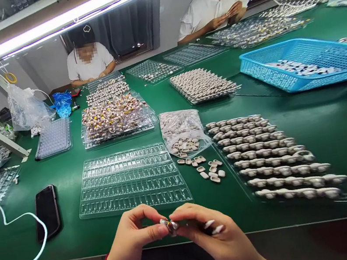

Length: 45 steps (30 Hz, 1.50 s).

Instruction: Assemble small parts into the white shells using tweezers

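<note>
My left hand (pixel 134 236) and my right hand (pixel 207 235) meet at the table's near edge, fingers pinched together on one small shiny part (pixel 170 226). Just beyond them lies an empty clear plastic tray (pixel 131 179) with rows of pockets. To its right, loose beige shell-like pieces (pixel 208 169) are scattered on the green mat below an open plastic bag (pixel 182 133) of the same pieces. A tray filled with rows of these pieces (pixel 276 159) sits further right.
A black phone (pixel 46 211) and a white cable (pixel 22 244) lie at the left. A blue basket (pixel 305 62) stands at the back right. More filled trays (pixel 114 117) cover the middle. Two other people work at the far side.
</note>
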{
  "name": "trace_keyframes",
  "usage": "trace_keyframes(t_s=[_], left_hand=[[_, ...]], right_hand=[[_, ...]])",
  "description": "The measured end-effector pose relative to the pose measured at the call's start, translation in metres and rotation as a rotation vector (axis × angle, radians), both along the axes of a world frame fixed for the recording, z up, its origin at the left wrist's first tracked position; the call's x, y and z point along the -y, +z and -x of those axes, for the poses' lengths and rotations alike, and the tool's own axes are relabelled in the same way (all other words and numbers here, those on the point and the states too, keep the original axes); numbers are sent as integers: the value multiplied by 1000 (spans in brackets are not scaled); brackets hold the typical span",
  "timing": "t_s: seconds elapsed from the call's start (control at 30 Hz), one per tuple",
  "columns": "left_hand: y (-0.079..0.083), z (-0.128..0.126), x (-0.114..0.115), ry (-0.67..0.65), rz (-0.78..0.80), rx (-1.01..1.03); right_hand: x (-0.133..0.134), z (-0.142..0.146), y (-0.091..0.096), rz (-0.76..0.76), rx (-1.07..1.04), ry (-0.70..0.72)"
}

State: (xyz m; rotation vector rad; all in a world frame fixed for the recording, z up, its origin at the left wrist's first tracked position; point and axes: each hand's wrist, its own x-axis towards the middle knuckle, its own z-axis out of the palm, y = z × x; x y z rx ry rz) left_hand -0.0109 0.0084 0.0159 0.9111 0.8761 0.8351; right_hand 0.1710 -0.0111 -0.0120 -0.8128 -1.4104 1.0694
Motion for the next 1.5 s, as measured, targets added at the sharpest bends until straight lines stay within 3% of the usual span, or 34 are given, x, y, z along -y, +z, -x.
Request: trace_keyframes(t_s=[0.1, 0.23, 0.5, 0.63, 0.83, 1.1, 1.5], left_hand=[[3, -5, 1, 39, 65, 15], [9, -9, 4, 35, 37, -37], [21, -13, 15, 60, -379, -359], [21, -16, 18, 127, -428, -383], [15, -15, 19, 132, -421, -342], [15, -12, 22, 147, -584, -422], [14, -7, 23, 105, -784, -545]], right_hand=[[7, 8, -6, -62, -30, -107], [13, 14, -9, -128, -48, -156], [22, 14, -10, -40, -137, -240], [28, 18, -15, -49, -138, -298], [30, 20, -17, -62, -184, -315], [29, 22, -12, -53, -173, -340], [26, 14, -6, -129, -72, -217]])
